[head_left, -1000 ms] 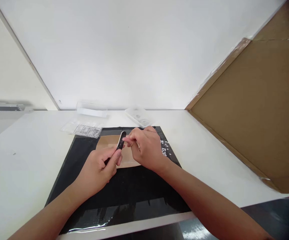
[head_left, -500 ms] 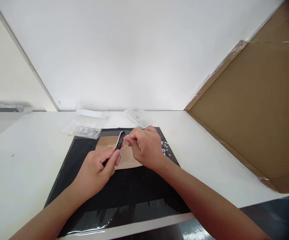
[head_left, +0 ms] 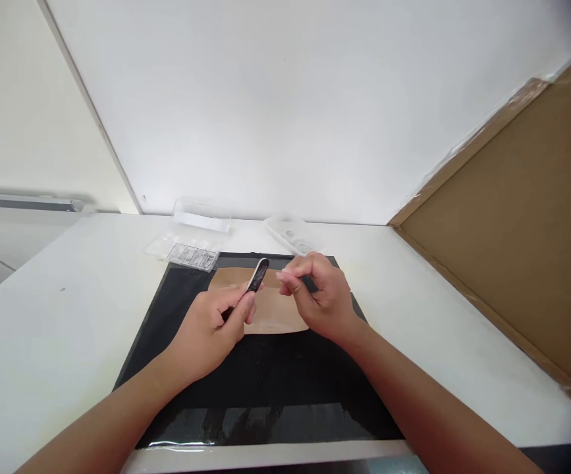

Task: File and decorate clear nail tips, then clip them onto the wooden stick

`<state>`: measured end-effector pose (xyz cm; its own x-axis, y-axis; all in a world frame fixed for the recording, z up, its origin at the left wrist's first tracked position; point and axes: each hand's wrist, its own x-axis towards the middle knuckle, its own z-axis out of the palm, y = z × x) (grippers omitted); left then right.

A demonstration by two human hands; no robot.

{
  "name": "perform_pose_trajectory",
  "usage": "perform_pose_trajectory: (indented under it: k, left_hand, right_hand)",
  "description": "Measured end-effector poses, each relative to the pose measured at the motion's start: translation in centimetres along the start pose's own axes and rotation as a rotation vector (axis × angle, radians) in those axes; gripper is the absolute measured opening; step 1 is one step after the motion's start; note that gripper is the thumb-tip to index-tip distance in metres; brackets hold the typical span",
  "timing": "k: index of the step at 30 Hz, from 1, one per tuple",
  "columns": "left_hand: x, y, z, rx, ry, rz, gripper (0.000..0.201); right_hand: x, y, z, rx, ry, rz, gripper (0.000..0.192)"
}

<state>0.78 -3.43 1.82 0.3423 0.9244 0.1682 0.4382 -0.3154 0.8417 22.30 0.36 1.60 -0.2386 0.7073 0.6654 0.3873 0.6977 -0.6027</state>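
Observation:
My left hand [head_left: 220,329] is closed around the lower end of a nail file [head_left: 259,273], black and dusty on its face with a white edge. The file points up and away from me. Just to its right, my right hand [head_left: 319,289] is pinched, thumb against fingers. Whatever sits between those fingertips is too small and pale to make out. A gap separates the right fingertips from the file. Beneath both hands lies a tan sheet [head_left: 275,313] on a black mat [head_left: 270,382].
Behind the mat's left corner lies a clear compartment case [head_left: 193,255], near a clear plastic box [head_left: 201,220]. A translucent white tray [head_left: 292,234] stands at the back. Brown cardboard [head_left: 512,230] leans at the right, and a white wall [head_left: 290,118] closes off the rear.
My right hand has drawn away from the file to the right, widening the gap. The left hand keeps its hold. The whole view has shifted, so things appear further right.

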Motion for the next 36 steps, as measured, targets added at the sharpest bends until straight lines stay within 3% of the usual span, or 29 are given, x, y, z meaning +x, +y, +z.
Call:
perform_pose_trajectory:
  k: [5, 10, 14, 21, 26, 31, 36]
  left_hand:
    - [0.1, -0.3, 0.0, -0.050, 0.036, -0.049, 0.038]
    - [0.5, -0.9, -0.7, -0.138, 0.130, -0.122, 0.039]
    - [1.3, -1.7, -1.7, -0.214, 0.296, -0.184, 0.040]
    - [2.6, -4.3, -2.9, -0.537, 0.457, -0.363, 0.044]
    - [3.3, -5.8, -3.4, -0.610, 0.547, -0.349, 0.045]
    - [3.2, -5.6, -3.2, -0.628, 0.526, -0.343, 0.048]
    - [3.1, -5.3, -2.9, -0.624, 0.481, -0.349, 0.048]
  right_hand:
    - [0.3, 1.0, 0.0, 0.146, 0.096, 0.211, 0.022]
    - [1.5, 4.7, -0.8, 0.647, 0.338, 0.625, 0.037]
    - [2.0, 7.2, -2.1, 0.914, 0.438, 0.793, 0.037]
    - [1.5, 9.1, -4.1, 1.082, 0.645, 0.727, 0.021]
    - [1.3, 10.2, -5.5, 1.108, 0.715, 0.735, 0.018]
    - [1.3, 9.9, -6.0, 1.184, 0.704, 0.770, 0.020]
    - [1.8, 8.8, -5.7, 1.108, 0.655, 0.747, 0.015]
